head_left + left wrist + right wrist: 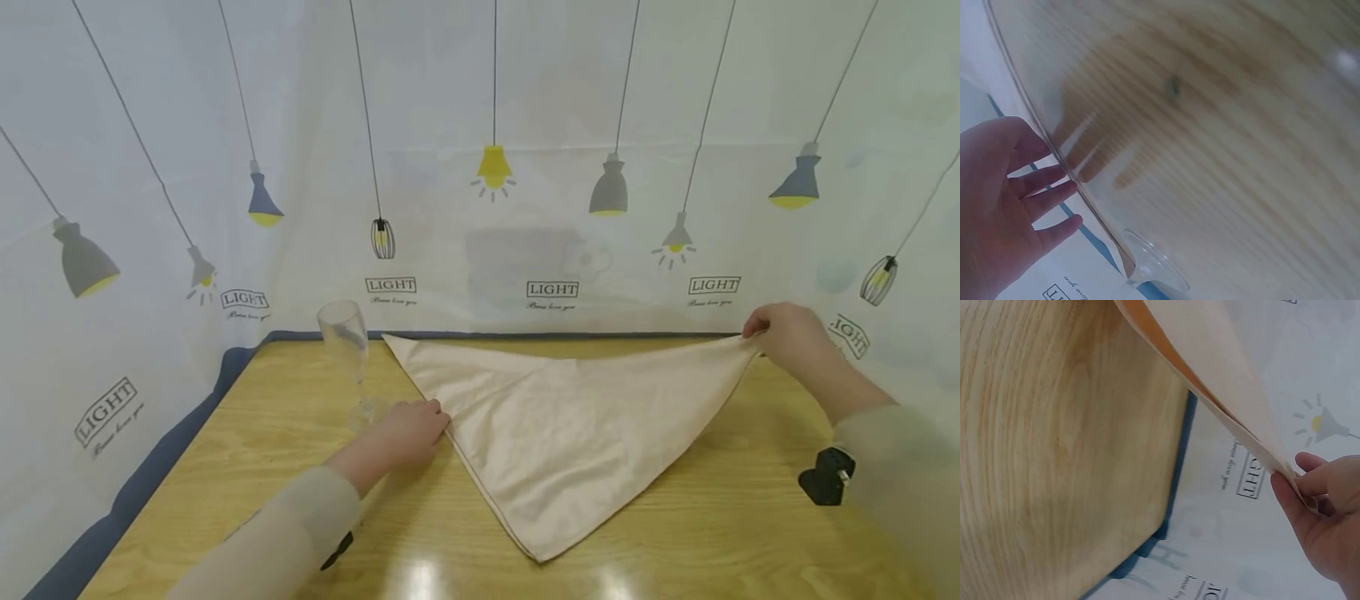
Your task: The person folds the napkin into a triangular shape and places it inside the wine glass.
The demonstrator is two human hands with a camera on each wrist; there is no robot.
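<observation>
A cream cloth napkin (570,425), folded into a triangle, spreads over the table with one point toward me. My right hand (787,337) pinches its right corner and holds it raised; two layers of the napkin (1210,394) part slightly in the right wrist view. On the left slanting edge, my left hand (405,429) touches the napkin with its fingertips. In the left wrist view, the fingers of the left hand (1004,200) are spread and loosely bent at that edge. A clear stemmed glass (345,342) stands just beyond the left hand.
The wooden table (247,450) is glossy and reflects the left hand. A white sheet printed with lamps (442,100) hangs behind and at both sides, with a blue border (225,375) along the table's edge. Dark devices (827,477) are by the wrists.
</observation>
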